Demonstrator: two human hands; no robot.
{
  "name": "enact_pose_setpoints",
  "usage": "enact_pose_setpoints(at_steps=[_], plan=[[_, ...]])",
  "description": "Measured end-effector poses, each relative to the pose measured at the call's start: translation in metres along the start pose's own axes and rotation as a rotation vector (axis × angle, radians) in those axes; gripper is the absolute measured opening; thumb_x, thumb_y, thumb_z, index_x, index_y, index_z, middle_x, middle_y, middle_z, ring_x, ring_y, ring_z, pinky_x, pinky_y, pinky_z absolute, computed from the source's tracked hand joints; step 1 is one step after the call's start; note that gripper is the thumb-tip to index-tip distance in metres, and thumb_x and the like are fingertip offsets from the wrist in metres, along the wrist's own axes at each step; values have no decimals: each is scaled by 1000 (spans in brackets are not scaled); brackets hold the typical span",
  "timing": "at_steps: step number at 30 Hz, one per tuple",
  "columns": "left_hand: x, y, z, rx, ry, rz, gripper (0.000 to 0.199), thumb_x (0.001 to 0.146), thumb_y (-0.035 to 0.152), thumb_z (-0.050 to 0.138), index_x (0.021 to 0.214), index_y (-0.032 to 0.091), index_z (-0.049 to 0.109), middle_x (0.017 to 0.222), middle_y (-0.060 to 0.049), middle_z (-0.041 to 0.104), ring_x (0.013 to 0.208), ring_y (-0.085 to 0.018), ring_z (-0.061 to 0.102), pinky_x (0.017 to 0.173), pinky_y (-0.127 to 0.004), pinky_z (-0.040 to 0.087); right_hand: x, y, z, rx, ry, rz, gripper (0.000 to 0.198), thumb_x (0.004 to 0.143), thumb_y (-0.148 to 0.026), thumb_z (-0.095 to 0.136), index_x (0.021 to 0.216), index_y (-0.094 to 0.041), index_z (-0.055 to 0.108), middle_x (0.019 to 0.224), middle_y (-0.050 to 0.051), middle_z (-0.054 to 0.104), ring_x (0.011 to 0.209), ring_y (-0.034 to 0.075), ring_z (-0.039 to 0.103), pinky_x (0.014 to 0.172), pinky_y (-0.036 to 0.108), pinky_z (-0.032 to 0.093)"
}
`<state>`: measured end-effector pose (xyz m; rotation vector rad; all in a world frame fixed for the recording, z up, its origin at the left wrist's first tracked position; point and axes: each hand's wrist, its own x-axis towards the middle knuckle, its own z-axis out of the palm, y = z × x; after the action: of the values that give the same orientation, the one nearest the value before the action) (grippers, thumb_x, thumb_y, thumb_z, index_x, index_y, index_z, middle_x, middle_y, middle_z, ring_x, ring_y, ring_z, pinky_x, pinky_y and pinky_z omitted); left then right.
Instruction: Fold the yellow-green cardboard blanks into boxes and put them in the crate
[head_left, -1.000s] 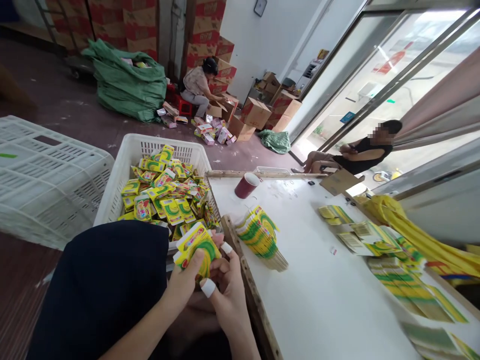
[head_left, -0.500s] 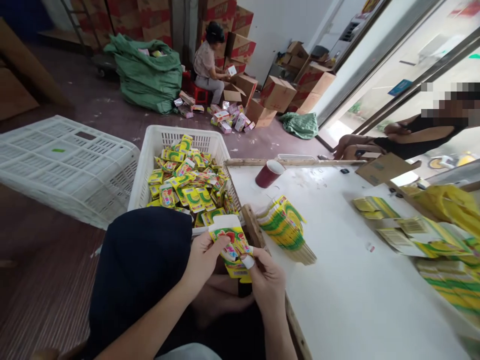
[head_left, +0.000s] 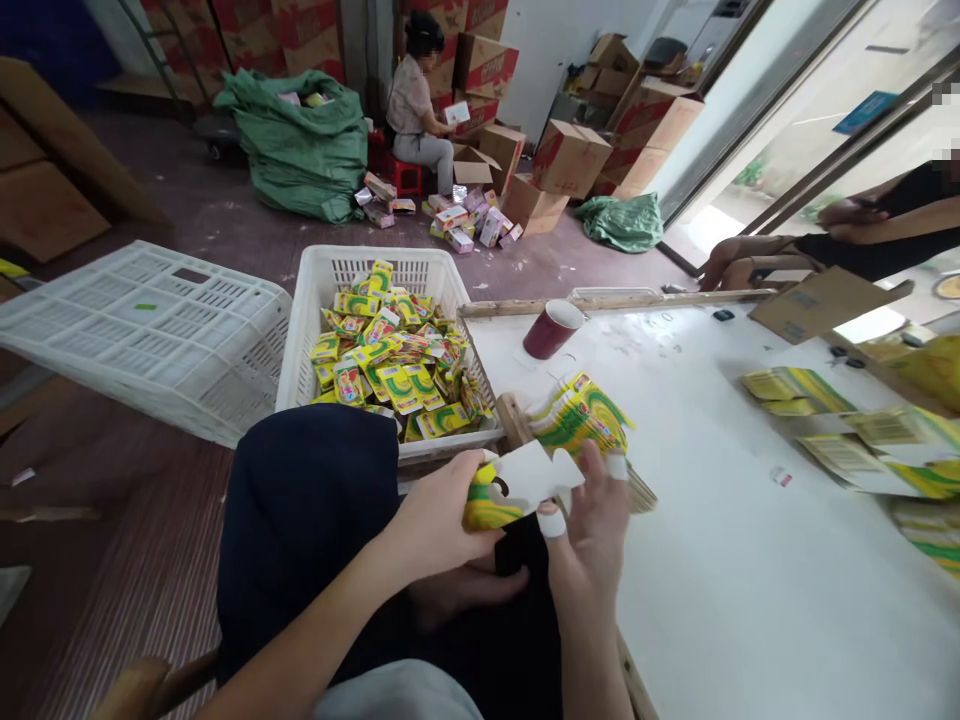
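Note:
Above my lap, my left hand (head_left: pixel 442 515) grips a small yellow-and-green cardboard box (head_left: pixel 491 505) by its body. White end flaps of the box stick out toward the right. My right hand (head_left: pixel 592 520) is beside those flaps, thumb and fingers spread apart, with white tape on the thumb and a fingertip. Whether its fingers touch the flap I cannot tell. Just beyond that hand, a fanned stack of flat yellow-green cartons (head_left: pixel 581 415) lies on the white table. A white plastic crate (head_left: pixel 300 350) ahead of my knee holds many small yellow-green boxes (head_left: pixel 401 385).
A dark red mug (head_left: pixel 553 330) stands near the far edge of the white table (head_left: pixel 720 580). More flat cartons (head_left: pixel 795 390) lie at the right. Left is an overturned white crate (head_left: pixel 142 340). Beyond are a green sack (head_left: pixel 300 150), cardboard boxes (head_left: pixel 574 158) and two other people.
The box has turned from its printed face to its white flaps. My right hand has let go of its lower edge and opened. My view has shifted slightly.

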<state>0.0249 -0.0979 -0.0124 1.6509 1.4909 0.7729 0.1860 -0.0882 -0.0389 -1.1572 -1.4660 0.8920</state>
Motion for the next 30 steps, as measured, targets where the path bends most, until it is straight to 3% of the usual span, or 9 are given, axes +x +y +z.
enact_pose_setpoints(at_steps=[4,7,10,15,21,24,26,28,30], plan=[[-7,1,10,59,-50,54,64,68,20,65,126,22,40,117,-10,63,105,-31,65,85,-39,51,3,-1,8,428,-217,368,72,88,-62,50,149,-27,33,135,13,60,118,29,61,98,50,49],[-8,0,12,84,-50,93,63,69,24,64,127,23,38,124,-12,58,105,-32,64,84,-40,52,4,-5,12,638,-333,511,72,85,-72,42,141,-28,47,118,11,70,105,29,67,92,49,53],[-7,-1,12,109,-64,125,59,67,23,64,121,25,40,118,-9,57,96,-29,65,76,-37,52,3,-8,13,668,-354,543,69,84,-73,41,136,-29,54,109,9,73,99,29,68,90,49,54],[-5,3,8,137,-106,151,47,62,18,60,105,25,42,107,-6,58,92,-28,64,73,-35,50,-1,-8,15,514,-349,476,65,82,-66,55,137,-30,53,109,8,73,101,28,68,88,46,55],[-1,3,7,-9,-195,10,71,64,19,65,125,21,28,99,-6,61,87,-28,65,72,-35,50,-2,-5,9,78,-369,155,55,91,-47,55,142,-26,49,131,8,64,121,26,60,104,43,47],[1,-3,14,6,-135,-1,78,61,20,73,126,20,29,114,-11,56,99,-30,63,79,-39,51,0,1,8,-90,-339,42,46,93,-35,52,137,-24,56,137,8,60,128,26,55,110,42,43],[1,-8,19,114,-66,-21,76,60,21,76,124,19,35,121,-13,52,107,-33,59,86,-45,50,1,8,7,-106,-235,68,45,95,-37,48,137,-23,56,139,9,59,129,27,54,110,45,43],[0,-14,19,188,-7,-21,62,65,19,72,119,20,42,120,-12,53,110,-33,58,89,-47,49,0,13,3,-118,-143,97,50,97,-40,44,143,-22,48,144,11,53,133,28,50,111,49,41],[-1,-18,14,161,26,15,51,68,17,69,114,21,48,114,-8,57,107,-29,59,89,-43,49,-2,15,-1,-149,-191,43,62,96,-44,48,152,-22,33,155,12,39,141,29,39,115,51,33]])
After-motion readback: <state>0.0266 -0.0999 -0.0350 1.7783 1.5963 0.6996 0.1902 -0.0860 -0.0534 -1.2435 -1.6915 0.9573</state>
